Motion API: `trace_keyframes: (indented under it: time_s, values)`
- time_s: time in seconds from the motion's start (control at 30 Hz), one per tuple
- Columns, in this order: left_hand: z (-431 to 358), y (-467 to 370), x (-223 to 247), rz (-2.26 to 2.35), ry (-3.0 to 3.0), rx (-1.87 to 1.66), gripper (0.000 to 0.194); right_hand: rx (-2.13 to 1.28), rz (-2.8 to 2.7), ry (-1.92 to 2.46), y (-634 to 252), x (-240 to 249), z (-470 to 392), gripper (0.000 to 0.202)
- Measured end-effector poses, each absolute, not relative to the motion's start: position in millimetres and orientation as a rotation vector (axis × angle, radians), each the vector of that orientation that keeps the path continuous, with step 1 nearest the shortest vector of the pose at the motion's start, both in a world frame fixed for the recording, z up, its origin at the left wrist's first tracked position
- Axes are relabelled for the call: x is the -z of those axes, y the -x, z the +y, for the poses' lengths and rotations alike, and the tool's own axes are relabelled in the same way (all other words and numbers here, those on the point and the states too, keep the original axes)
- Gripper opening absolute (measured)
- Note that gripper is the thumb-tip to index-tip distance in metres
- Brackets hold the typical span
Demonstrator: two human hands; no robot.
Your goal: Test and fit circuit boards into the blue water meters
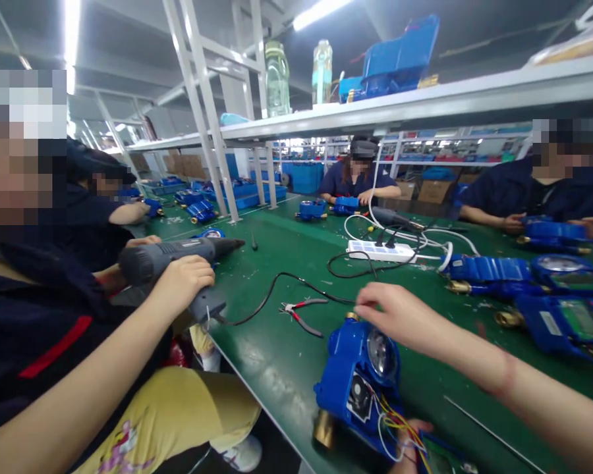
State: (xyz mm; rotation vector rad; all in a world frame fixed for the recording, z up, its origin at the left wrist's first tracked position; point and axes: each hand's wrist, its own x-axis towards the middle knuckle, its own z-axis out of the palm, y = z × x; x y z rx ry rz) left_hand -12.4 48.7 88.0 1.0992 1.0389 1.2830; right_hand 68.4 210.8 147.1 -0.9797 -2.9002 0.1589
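Left hand (pixel 409 431): cut off by the bottom picture edge at the table's near edge; grip indeterminable. Circuit board (pixel 442 461) beside it: partly out of frame. Right hand (pixel 400 316): fingertips blurred, contact with the blue meter (pixel 348 375) unconfirmed. Meters (pixel 568 316) at the right edge: blurred.

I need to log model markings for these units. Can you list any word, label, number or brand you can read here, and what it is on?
No text can be read.
Blue meter under the right hand: dial face blurred.
Blue meters at the right: green display panels and a pale label, too blurred to read.
Power tool in the left hand: no marking visible.
White power strip: nothing legible.
Bottles on the shelf: no readable label.
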Motion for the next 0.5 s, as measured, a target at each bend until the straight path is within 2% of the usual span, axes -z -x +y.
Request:
trace_keyframes:
  time_s: [0.07, 0.2, 0.27, 0.33, 0.5]
  values:
    - [57, 48, -100, 1.073, -1.113, -1.376, 0.035, -0.150, -3.078, 0.956, -4, -148, 217, 0.015]
    - [86, 140, -116, 1.185, -1.113, -1.606, 0.030, -0.061, -3.373, 1.020, 69, -123, 213, 0.030]
    - [103, 175, -114, 1.244, -1.109, -1.688, 0.029, -0.026, -3.494, 1.038, 80, -112, 210, 0.028]
    - [120, 196, -105, 1.292, -1.115, -1.712, 0.038, 0.003, -3.582, 1.014, 79, -107, 210, 0.025]
    - [142, 209, -88, 1.329, -1.108, -1.726, 0.041, 0.141, -3.601, 0.956, 65, -118, 227, 0.026]
